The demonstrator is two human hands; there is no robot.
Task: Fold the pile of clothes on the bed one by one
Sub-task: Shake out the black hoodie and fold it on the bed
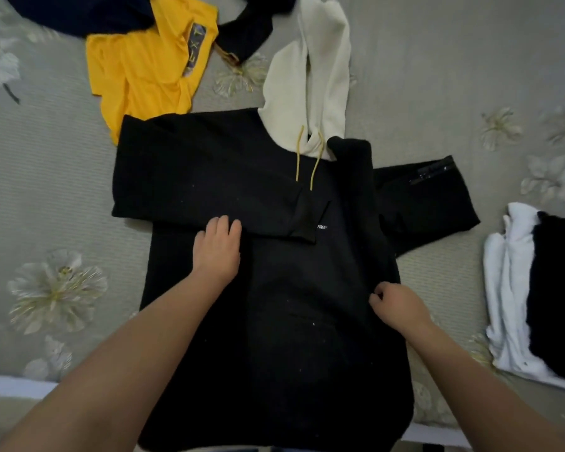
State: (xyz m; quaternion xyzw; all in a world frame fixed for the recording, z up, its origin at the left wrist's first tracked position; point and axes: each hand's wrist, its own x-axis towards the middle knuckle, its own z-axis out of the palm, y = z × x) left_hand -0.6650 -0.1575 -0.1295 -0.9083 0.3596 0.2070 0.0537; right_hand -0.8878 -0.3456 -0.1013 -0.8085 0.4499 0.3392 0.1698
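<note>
A black hoodie (274,321) with a cream hood (310,76) and yellow drawstrings lies spread on the bed in front of me. Its left sleeve (209,177) is folded across the chest. The right sleeve (428,197) sticks out to the right. My left hand (217,247) rests flat on the body just below the folded sleeve. My right hand (397,306) pinches the hoodie's right side edge, which is lifted and folded partly inward.
A yellow T-shirt (144,70) and a dark navy garment (88,11) lie at the back left. Folded white and black clothes (516,298) are stacked at the right. The grey floral bedspread (56,190) reaches the bed's near edge (13,386).
</note>
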